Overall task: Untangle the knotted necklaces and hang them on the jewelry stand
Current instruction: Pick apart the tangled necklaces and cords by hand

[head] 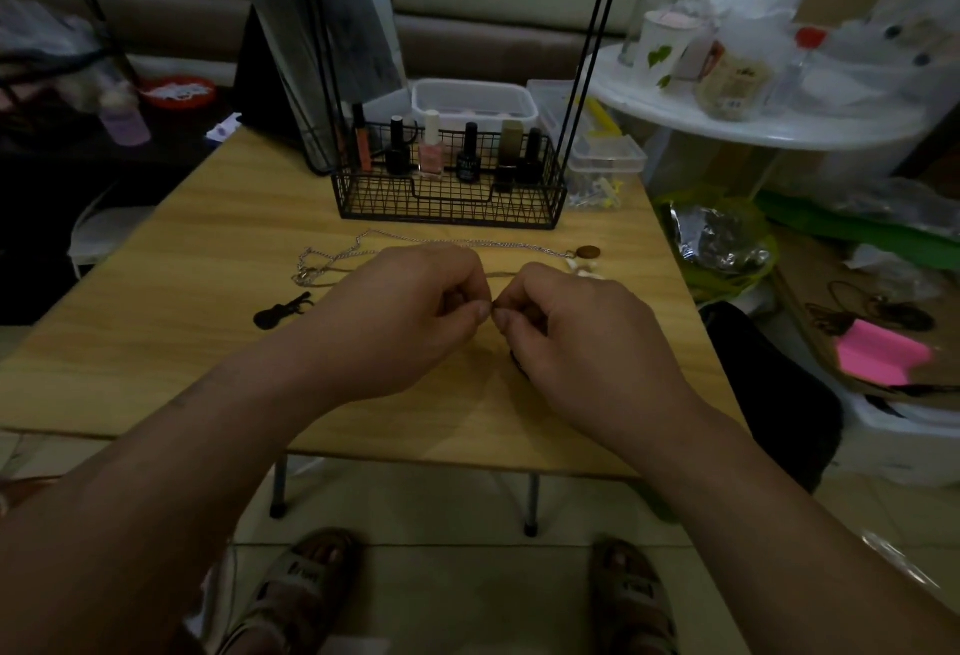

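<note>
Both hands [488, 314] pinch the necklace [395, 245] between them.

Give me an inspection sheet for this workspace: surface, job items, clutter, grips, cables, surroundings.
Surface: wooden table, low, with its legs showing below the near edge.
Job's things: silver chain lies loose behind the hands, with a brown pendant at its right end; guitar charm lies apart at left; thin cord runs between the hands; stand is at the back, no necklace seen on it.
Clutter: nail polish bottles in the stand's basket; plastic boxes behind and right of it.
Grips: left grip and right grip meet at the fingertips, each pinching the thin cord.
Cables: nothing seen.
Surroundings: sofa behind; crowded side table at right; sandals on the tiled floor.
</note>
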Demonstrator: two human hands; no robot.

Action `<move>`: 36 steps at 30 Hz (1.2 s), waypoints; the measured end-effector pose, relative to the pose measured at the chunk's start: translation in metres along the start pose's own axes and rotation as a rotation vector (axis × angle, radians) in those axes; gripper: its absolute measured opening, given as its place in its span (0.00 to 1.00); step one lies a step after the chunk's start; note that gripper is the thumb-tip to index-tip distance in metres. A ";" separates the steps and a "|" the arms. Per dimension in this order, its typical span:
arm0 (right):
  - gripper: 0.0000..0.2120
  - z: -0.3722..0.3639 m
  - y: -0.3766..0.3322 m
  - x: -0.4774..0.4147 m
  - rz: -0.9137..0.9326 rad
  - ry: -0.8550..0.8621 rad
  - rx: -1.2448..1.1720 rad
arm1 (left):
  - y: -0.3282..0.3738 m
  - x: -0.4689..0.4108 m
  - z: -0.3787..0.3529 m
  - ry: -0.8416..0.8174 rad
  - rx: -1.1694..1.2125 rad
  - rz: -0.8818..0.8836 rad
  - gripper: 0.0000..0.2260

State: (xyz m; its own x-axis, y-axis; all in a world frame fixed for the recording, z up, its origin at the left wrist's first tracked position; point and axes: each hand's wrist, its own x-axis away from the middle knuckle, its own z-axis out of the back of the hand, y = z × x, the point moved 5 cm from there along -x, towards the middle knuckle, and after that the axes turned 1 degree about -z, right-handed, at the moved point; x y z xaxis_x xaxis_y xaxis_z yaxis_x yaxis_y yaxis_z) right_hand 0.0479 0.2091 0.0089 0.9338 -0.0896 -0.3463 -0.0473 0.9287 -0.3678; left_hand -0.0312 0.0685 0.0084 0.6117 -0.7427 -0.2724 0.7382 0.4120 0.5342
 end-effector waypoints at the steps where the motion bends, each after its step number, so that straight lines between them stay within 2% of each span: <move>1: 0.04 0.000 0.000 0.000 0.002 -0.001 0.013 | 0.000 0.000 0.000 0.000 0.003 -0.008 0.02; 6: 0.04 0.000 0.001 0.001 -0.008 -0.020 -0.016 | 0.000 -0.001 -0.001 -0.012 0.034 -0.007 0.04; 11: 0.00 0.001 0.009 0.000 -0.099 -0.036 -0.283 | 0.001 -0.002 0.001 -0.004 0.196 0.035 0.03; 14: 0.02 0.007 0.010 0.000 -0.089 -0.043 -0.347 | 0.003 0.000 0.002 -0.004 0.170 0.029 0.04; 18: 0.01 0.007 0.009 0.001 -0.016 -0.089 -0.268 | 0.004 0.002 0.001 -0.006 0.132 0.035 0.04; 25: 0.02 0.005 0.000 -0.001 0.078 -0.070 -0.089 | 0.004 0.002 0.000 -0.006 0.151 0.041 0.02; 31: 0.03 0.007 0.004 -0.003 -0.119 0.001 -0.540 | -0.002 -0.002 0.008 0.062 0.461 0.150 0.04; 33: 0.03 0.006 0.003 -0.003 -0.129 -0.026 -0.573 | -0.003 -0.001 0.008 0.055 0.471 0.150 0.05; 36: 0.03 0.005 0.002 -0.001 -0.065 -0.053 -0.453 | -0.001 0.001 0.006 0.030 0.378 0.112 0.04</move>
State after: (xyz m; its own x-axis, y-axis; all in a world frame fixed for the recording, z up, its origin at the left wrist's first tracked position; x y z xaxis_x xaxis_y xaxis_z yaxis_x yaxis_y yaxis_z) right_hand 0.0483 0.2135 0.0131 0.9563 -0.1129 -0.2698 -0.1272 0.6701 -0.7313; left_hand -0.0332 0.0643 0.0128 0.6946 -0.6862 -0.2157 0.5130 0.2624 0.8173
